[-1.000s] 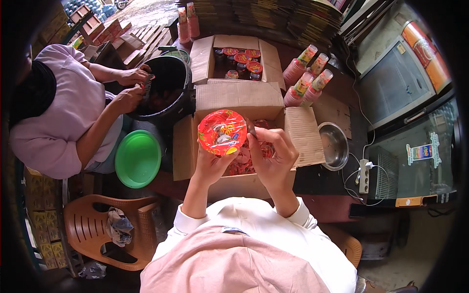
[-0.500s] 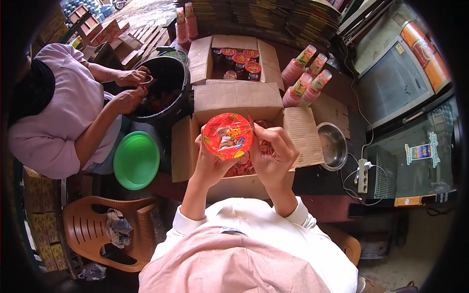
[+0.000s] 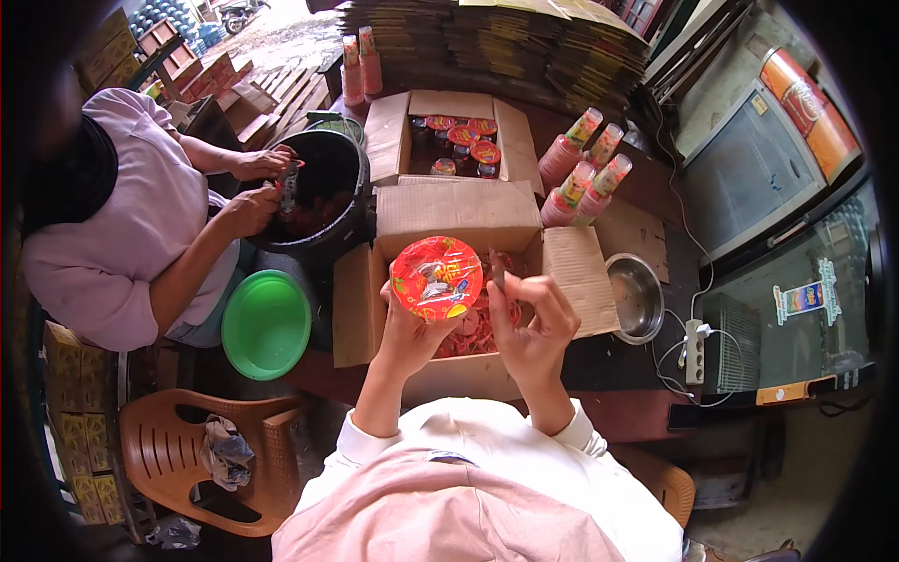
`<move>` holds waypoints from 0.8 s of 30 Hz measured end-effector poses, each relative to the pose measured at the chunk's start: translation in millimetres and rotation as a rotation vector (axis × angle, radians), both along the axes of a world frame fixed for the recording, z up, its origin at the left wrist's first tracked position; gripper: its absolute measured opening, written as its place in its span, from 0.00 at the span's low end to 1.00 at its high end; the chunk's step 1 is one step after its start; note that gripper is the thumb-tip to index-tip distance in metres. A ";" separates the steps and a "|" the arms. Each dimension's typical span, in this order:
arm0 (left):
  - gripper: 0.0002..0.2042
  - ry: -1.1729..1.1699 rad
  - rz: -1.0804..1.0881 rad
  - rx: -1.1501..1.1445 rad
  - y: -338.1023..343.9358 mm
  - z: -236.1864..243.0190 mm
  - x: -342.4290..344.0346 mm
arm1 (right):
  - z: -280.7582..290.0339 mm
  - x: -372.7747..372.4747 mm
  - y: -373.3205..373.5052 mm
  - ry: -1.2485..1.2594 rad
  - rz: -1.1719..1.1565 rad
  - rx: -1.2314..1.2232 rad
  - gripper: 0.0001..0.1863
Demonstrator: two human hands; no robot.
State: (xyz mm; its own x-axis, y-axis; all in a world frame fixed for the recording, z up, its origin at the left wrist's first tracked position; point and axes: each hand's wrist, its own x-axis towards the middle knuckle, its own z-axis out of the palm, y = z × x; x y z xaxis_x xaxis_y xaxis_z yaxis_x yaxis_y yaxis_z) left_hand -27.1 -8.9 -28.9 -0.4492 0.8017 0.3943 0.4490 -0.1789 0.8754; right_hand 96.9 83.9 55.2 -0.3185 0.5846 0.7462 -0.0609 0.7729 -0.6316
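A cup with a red printed lid (image 3: 436, 277) is held up in my left hand (image 3: 407, 332), its fingers wrapped round it. My right hand (image 3: 529, 332) is just to the right, fingers pinched on a thin dark blade-like piece (image 3: 496, 274) at the lid's edge. Below both is an open cardboard box (image 3: 459, 208) holding red scraps or lids (image 3: 473, 342). Behind it, a second box (image 3: 384, 136) holds several dark cups with red lids (image 3: 462, 136).
At left a person (image 3: 131, 225) works over a black bucket (image 3: 332, 215). A green basin (image 3: 265, 321), stacked pink cups (image 3: 560, 159), a steel bowl (image 3: 632, 295), a power strip (image 3: 695, 351) and a glass-topped cooler (image 3: 796, 309) surround the boxes. A plastic chair (image 3: 164, 450) stands lower left.
The scene sits slightly lower in the picture. The cup and my hands remain together, and the small piece in my right hand has shifted slightly away from the lid's edge.
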 end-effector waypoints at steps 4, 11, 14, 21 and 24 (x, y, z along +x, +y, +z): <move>0.27 0.006 0.073 -0.003 -0.3 8.5 2.4 | -1.1 0.4 -4.5 -0.032 0.012 -0.001 0.10; 0.32 0.340 0.134 -0.015 -1.0 27.2 5.2 | -1.8 -1.5 -2.6 -0.015 -0.041 0.076 0.12; 0.31 0.179 0.088 -0.021 -1.0 32.5 10.6 | -1.9 -3.6 -2.2 -0.033 -0.081 0.060 0.12; 0.29 0.239 0.110 0.076 0.2 27.6 11.8 | -2.3 -1.4 1.9 0.005 -0.016 0.016 0.12; 0.30 0.180 0.089 0.074 0.7 24.9 11.4 | -4.0 2.9 0.3 0.018 -0.019 -0.024 0.12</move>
